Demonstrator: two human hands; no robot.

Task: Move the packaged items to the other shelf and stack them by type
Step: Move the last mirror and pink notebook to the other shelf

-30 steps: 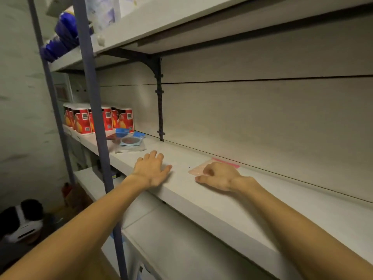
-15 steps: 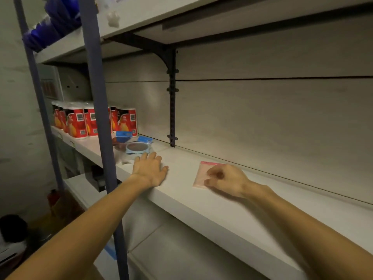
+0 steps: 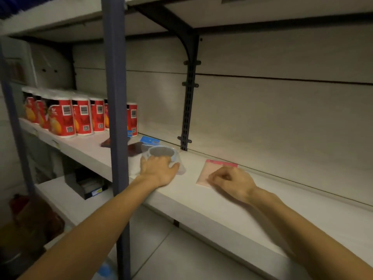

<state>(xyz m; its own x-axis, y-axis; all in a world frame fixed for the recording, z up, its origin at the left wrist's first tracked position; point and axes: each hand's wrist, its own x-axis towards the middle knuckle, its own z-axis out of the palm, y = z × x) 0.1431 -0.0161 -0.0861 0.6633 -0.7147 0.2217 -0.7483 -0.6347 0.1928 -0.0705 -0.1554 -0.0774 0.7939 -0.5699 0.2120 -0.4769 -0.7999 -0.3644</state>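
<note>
Left hand lies palm-down on the white shelf, fingers curled forward over the near rim of a clear-wrapped round package with a blue ring; thumb lies along its right side. Grip looks like a hold on the package, though motion blur hides the fingertips. Package sits directly ahead of these fingers, on the shelf just right of the blue upright post. Beyond the fingertips, a flat blue-labelled packet lies on the shelf; to the left of the fingers, a dark flat packet, partly behind the post. Right hand rests on the same shelf, fingers loosely curled, their tips touching the near edge of a flat pink packet; cannot tell whether they pinch it. The pink packet extends away from these fingers toward the back panel, well apart from the left hand. Far left of both hands: a row of red canisters, upright on the shelf.
</note>
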